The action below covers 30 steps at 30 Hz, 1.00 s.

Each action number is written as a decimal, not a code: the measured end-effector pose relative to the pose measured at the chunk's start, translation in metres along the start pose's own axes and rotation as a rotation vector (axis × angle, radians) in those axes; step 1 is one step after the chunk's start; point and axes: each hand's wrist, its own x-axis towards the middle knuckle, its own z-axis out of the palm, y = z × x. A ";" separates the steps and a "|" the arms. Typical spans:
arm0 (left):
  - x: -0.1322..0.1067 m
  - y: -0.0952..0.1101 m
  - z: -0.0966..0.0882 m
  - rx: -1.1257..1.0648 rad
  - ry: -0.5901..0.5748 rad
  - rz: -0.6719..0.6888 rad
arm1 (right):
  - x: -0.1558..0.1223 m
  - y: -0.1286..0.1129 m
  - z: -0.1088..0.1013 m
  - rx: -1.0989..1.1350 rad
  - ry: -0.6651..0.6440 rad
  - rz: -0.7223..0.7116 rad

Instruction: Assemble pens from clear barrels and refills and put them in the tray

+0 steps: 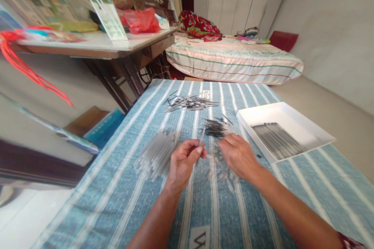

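Observation:
My left hand [187,161] pinches a slim translucent pen barrel [202,138] upright between thumb and fingers. My right hand [238,153] is closed, its fingertips bent down over a scatter of small clear pen caps [224,167]; whatever lies between them is hidden. Just beyond the right fingertips is a bundle of thin black refills [216,127]. A heap of frosted pen barrels [157,153] lies to the left of my left hand. Farther back are loose dark and grey thin sticks [191,103], too small to name surely.
On the right of the striped tablecloth [117,186] stands a white box [304,124] with a row of grey pens [277,138] inside. A small black piece [259,156] lies beside it. A cluttered desk [137,44] stands at left, a bed [233,60] behind.

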 end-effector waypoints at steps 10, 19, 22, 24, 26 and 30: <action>0.001 -0.003 -0.001 -0.075 -0.025 -0.009 | 0.006 -0.005 0.047 -0.090 -0.243 0.037; 0.002 -0.003 0.000 0.043 -0.049 -0.074 | 0.002 0.010 0.036 0.063 -0.232 0.079; 0.002 -0.005 0.000 0.052 -0.045 -0.087 | -0.002 0.010 0.036 0.057 -0.220 0.090; 0.002 -0.006 0.001 0.042 -0.040 -0.096 | -0.005 0.009 0.037 0.060 -0.214 0.097; 0.002 -0.006 0.001 0.003 -0.051 -0.105 | -0.007 0.012 0.038 0.089 -0.207 0.107; 0.003 -0.005 -0.001 -0.129 -0.075 -0.104 | -0.016 0.028 0.035 0.122 -0.167 0.185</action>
